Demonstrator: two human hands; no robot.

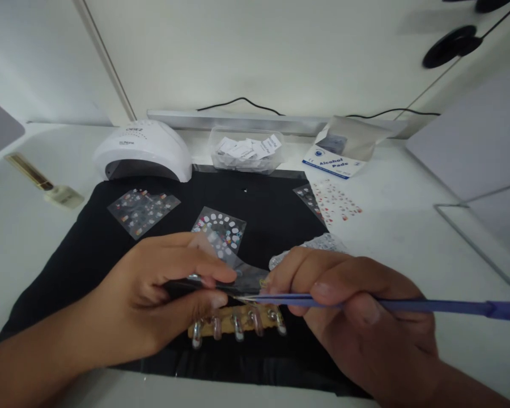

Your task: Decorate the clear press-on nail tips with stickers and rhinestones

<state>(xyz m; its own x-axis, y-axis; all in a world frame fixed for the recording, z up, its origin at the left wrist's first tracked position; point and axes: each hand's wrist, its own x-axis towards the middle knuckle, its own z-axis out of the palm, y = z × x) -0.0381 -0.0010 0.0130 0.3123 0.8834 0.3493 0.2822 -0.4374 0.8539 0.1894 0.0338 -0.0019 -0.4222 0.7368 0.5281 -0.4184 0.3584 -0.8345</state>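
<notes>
My left hand (153, 300) is closed, with a clear nail sticker sheet (249, 272) pinched between thumb and fingers. Blue tweezers (433, 306) lie across my right hand (357, 317), gripped between its thumb and fingers. Their thin silver points reach the edge of the sheet beside my left thumb; whether a sticker is between them is too small to tell. Just below the points, a gold-coloured holder (227, 322) carries several decorated nail tips. Behind my left hand, another sticker sheet (219, 224) with white ovals is partly covered.
A black mat (263, 209) covers the table's middle. Behind it stand a white nail lamp (142, 144), a clear box (246, 164) of packets and an alcohol pads box (334, 161). A polish bottle (63, 195) lies left. More sticker sheets (142, 212) lie around.
</notes>
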